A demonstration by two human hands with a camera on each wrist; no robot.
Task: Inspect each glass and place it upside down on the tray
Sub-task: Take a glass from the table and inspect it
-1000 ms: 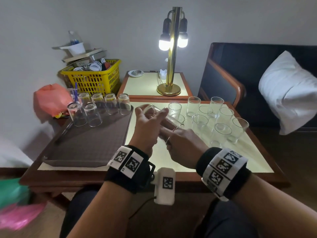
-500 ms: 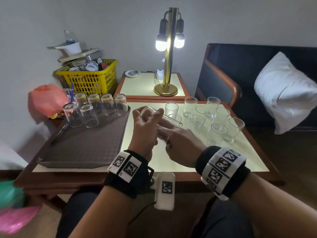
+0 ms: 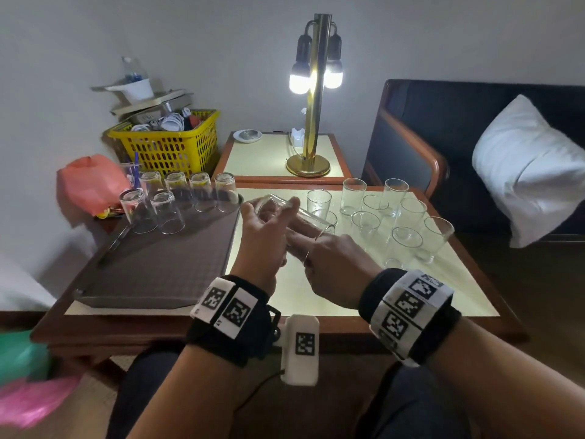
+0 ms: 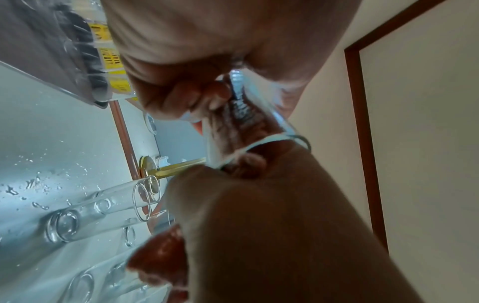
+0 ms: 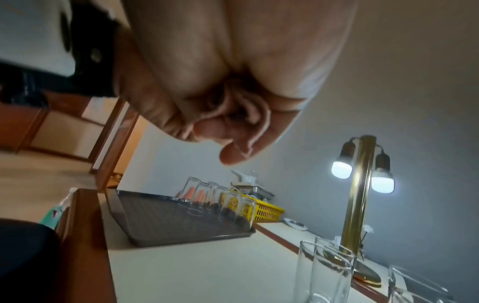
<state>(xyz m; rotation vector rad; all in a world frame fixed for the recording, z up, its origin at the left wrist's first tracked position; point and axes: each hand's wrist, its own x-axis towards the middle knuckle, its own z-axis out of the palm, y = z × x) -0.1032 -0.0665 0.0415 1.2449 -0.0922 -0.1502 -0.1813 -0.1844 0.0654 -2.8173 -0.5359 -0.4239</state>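
A clear glass (image 3: 294, 217) lies on its side in the air above the cream table (image 3: 316, 296), base to the left and rim to the right. My left hand (image 3: 266, 223) grips its base end. My right hand (image 3: 329, 264) holds the rim end, with fingers showing through the glass wall (image 4: 249, 119). A dark brown tray (image 3: 152, 267) sits to the left, with several upside-down glasses (image 3: 167, 213) at its back. Several upright glasses (image 3: 408, 245) stand on the table to the right. In the right wrist view my right hand (image 5: 228, 102) shows curled fingers and the held glass is hidden.
A lit brass lamp (image 3: 313, 122) stands on a side table behind. A yellow basket (image 3: 171, 147) and a red bag (image 3: 91, 182) sit behind the tray. A dark sofa with a white pillow (image 3: 525, 166) is at the right. Water drops lie on the table (image 4: 39, 184).
Both hands keep hold of the same glass. It has turned a little between them, and my left fingers have shifted on its base.
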